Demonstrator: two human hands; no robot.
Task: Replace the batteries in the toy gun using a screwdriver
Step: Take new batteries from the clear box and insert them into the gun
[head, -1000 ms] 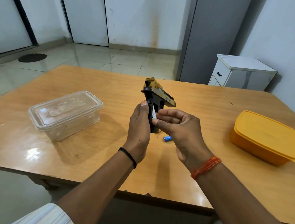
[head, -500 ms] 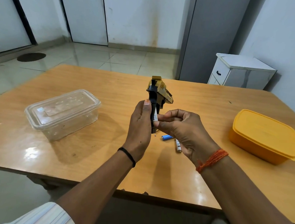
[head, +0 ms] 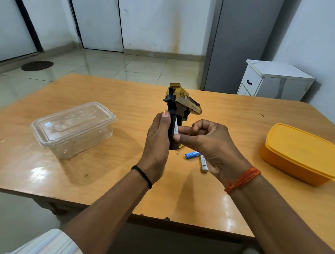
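Note:
A gold and black toy gun [head: 180, 104] stands upright above the wooden table [head: 103, 181], its black grip held by my left hand [head: 158, 143]. My right hand [head: 206, 145] pinches a white battery [head: 175, 129] against the side of the grip. On the table just under my hands lie a blue battery [head: 192, 155], a white battery [head: 203, 164] and a tiny screw [head: 177, 152]. No screwdriver shows in view.
A clear lidded plastic box [head: 72, 128] sits on the left of the table. A yellow lidded box [head: 301, 153] sits at the right. Beyond the table's far edge stand a white cabinet [head: 276, 79] and a grey locker [head: 241, 43].
My right hand has kept the white battery at the grip and shifted slightly right, uncovering the white battery lying on the table. The gun has turned a little more upright.

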